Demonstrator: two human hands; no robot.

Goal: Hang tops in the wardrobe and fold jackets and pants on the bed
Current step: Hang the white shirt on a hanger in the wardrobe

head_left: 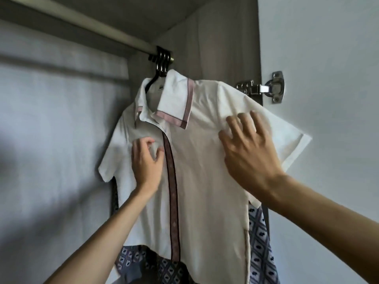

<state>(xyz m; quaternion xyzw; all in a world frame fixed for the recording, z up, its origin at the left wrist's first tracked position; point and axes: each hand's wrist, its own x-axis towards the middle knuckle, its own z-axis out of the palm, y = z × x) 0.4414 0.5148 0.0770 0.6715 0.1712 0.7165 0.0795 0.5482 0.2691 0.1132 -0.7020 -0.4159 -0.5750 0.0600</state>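
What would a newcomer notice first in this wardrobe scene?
A white polo shirt with a pink-edged collar fills the middle, hanging from the rail above. The left hand pinches its cloth beside the dark front strip; the right hand lies spread on its shoulder. A blue patterned garment peeks out behind.

Bare forearms reach up from seven and four o'clock. The left hand (146, 160) curls its fingers, pinching the white collared cotton shirt (201, 181); the right hand (250, 152) lies flat, fingers spread.
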